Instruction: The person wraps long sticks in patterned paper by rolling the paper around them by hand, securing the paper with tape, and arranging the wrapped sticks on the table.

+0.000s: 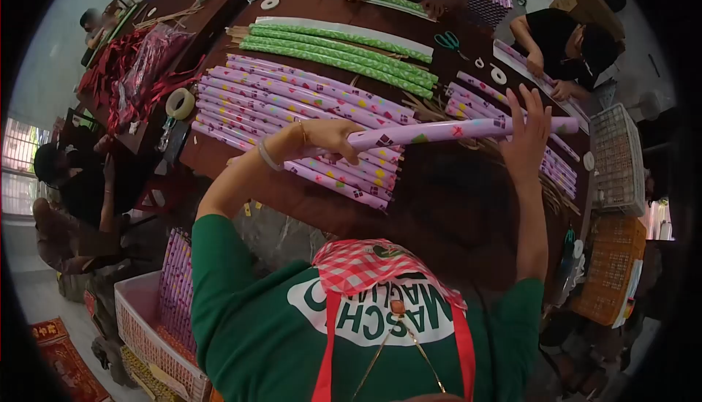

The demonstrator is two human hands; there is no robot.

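Observation:
A purple patterned roll (439,130) is held level above the brown table (307,201). My left hand (330,137) is wrapped round its left end, thumb below. My right hand (528,135) lies across the roll near its right end, fingers stretched out and apart. Rows of similar purple rolls (292,106) lie side by side beneath and beyond my left hand. Farther away, several green patterned rolls (336,54) lie next to a white strip.
Teal scissors (451,42) and tape rolls (498,76) are on the table. Co-workers' hands work at the far edge and at the right. Red ribbons (117,76) are at the left, a basket of purple rolls (139,288) below left, and crates (616,159) at the right.

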